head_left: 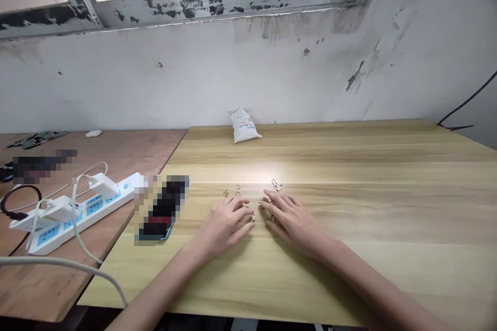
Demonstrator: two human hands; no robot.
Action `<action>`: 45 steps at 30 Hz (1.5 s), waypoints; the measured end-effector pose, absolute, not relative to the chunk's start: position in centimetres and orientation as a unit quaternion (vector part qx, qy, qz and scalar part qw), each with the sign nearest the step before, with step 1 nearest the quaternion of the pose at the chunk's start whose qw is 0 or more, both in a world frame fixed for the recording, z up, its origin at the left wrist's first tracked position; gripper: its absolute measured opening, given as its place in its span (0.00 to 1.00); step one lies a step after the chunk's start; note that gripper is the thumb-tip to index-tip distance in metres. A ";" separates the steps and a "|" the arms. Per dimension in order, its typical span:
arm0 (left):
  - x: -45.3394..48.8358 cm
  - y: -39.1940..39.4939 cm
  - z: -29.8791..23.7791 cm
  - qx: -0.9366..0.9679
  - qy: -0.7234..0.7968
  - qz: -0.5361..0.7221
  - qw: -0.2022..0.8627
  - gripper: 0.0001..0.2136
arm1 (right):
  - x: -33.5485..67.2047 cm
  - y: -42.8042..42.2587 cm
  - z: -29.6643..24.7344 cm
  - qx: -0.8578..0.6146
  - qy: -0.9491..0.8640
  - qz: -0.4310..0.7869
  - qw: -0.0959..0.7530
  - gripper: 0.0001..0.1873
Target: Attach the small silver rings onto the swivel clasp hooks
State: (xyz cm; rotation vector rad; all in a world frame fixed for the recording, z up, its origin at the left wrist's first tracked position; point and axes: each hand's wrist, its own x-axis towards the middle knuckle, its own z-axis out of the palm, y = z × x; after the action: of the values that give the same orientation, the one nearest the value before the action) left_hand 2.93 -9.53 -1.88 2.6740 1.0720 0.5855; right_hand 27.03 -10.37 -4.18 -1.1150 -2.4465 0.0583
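Note:
My left hand (pixel 229 221) rests low on the wooden table with its fingers apart. A small shiny metal clasp (pixel 252 217) lies at its fingertips, between finger and thumb. Opposite it, my right hand (pixel 289 216) has its fingers spread over small metal pieces. One metal piece (pixel 260 202) shows by its index finger, and another metal piece (pixel 273 218) is partly hidden near its thumb. Beyond the right hand sits a metal swivel clasp group (pixel 277 185). Thin metal rings (pixel 225 193) lie past the left hand, with another ring (pixel 238 186) beside them.
A white plastic packet (pixel 244 125) stands near the wall at the table's back. To the left, a blurred-out phone (pixel 165 209) lies near the table edge. A power strip (pixel 91 209) with plugs and cables is on the adjoining brown table (pixel 155 150).

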 end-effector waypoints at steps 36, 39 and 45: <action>2.4 -1.3 -1.7 0.816 0.444 0.300 0.217 0.04 | 24.6 -5.1 -2.2 -0.395 -0.910 -0.050 0.112 0.07; 2.5 -1.6 -2.0 0.790 0.457 0.327 0.244 0.04 | 24.5 -5.1 -1.6 -0.399 -0.910 -0.065 0.091 0.08; 2.3 -1.9 -2.6 0.764 0.472 0.346 0.273 0.08 | 23.9 -5.7 -1.1 -0.413 -0.901 -0.123 0.055 0.12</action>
State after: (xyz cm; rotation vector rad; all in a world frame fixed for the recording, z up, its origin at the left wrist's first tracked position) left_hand 2.34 -1.94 -2.58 2.0560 1.2697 0.9307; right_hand 23.94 -5.67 -1.09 -1.2531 -2.7352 -0.3739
